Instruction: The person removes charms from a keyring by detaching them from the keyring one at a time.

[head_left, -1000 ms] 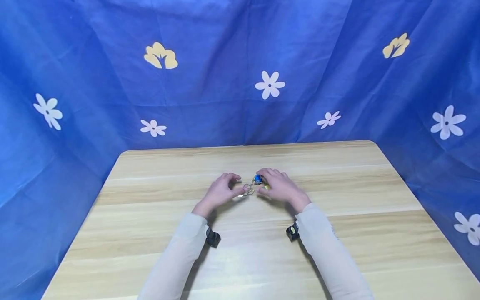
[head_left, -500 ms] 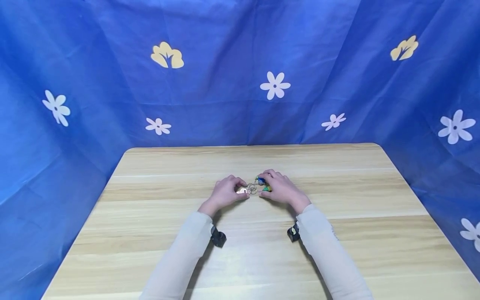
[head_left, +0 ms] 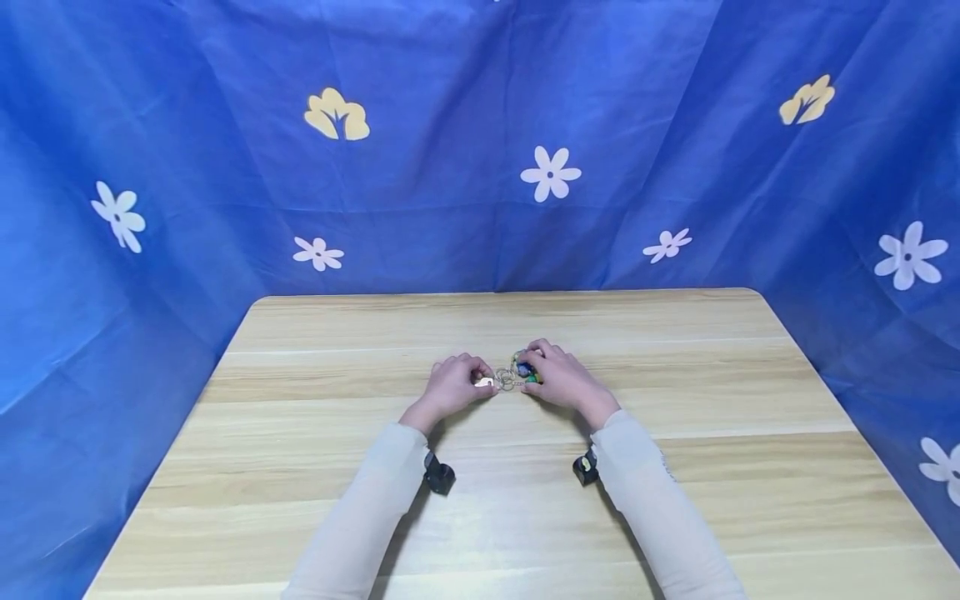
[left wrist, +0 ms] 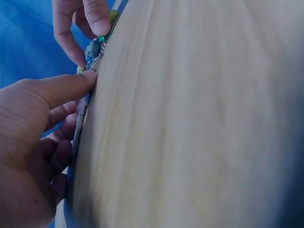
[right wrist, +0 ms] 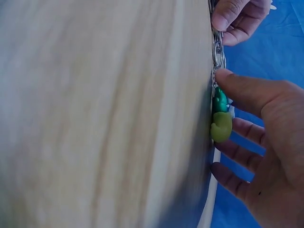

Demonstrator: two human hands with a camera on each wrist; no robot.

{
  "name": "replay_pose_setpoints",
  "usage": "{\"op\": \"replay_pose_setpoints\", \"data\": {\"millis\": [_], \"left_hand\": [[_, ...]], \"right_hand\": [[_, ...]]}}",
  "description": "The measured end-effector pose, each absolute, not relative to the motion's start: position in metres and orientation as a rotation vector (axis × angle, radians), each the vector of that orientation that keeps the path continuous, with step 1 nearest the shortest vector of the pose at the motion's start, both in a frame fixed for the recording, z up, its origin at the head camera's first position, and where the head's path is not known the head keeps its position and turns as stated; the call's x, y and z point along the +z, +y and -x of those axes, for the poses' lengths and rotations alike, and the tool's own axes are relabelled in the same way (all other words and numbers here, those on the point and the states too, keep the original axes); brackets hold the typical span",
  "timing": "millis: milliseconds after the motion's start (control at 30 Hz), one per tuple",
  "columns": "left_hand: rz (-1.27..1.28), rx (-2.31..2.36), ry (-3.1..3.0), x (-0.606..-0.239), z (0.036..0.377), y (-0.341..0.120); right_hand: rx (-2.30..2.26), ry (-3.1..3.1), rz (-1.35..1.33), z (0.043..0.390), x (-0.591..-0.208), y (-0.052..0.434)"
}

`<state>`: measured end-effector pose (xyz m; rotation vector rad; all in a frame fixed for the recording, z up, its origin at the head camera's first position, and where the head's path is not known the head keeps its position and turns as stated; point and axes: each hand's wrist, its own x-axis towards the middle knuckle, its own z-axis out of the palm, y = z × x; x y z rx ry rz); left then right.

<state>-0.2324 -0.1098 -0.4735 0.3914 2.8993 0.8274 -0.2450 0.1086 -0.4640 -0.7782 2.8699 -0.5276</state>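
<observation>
The left hand [head_left: 456,387] grasps a flat metal piece [head_left: 485,382], its thumb on the near side and its fingers curled on the far side. The piece lies at the thumb and fingertips, at the surface of the desk [head_left: 517,533]. The right hand [head_left: 560,380] is curved around a green charm [right wrist: 220,100] and a blue charm [head_left: 523,367], grasping the green charm; the force of the grip cannot be told. Its thumb tip is placed at the chain end of the green charm. The remaining fingers are spread on the far side. The blue charm sits just inside the index finger of the right hand. A yellow-green part [right wrist: 221,127] adjoins the green charm, between the thumb and fingers of the right hand. Metal rings [head_left: 506,380] lie between the two hands, just beside the left thumb tip. A short chain [right wrist: 214,77] runs from the rings toward the right thumb. A black wrist unit is fitted below each hand, at the sleeve cuff. A blue cloth [head_left: 420,183] with flower prints hangs beyond both hands.
</observation>
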Motion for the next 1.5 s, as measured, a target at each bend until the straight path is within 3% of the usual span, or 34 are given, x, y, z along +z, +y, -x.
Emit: {"op": "replay_pose_setpoints", "data": {"millis": [833, 1233, 1500], "left_hand": [[-0.413, 1.088, 2.706, -0.469, 0.232, -0.111], [-0.415, 1.49, 2.327, -0.469, 0.235, -0.116], [-0.416, 1.518, 2.207, -0.468, 0.228, -0.116]], "right_hand": [[-0.651, 2.811, 0.714, 0.238, -0.463, 0.111], [-0.679, 2.822, 0.705, 0.236, -0.459, 0.11], [-0.671, 2.848, 0.717, 0.233, -0.461, 0.111]]}}
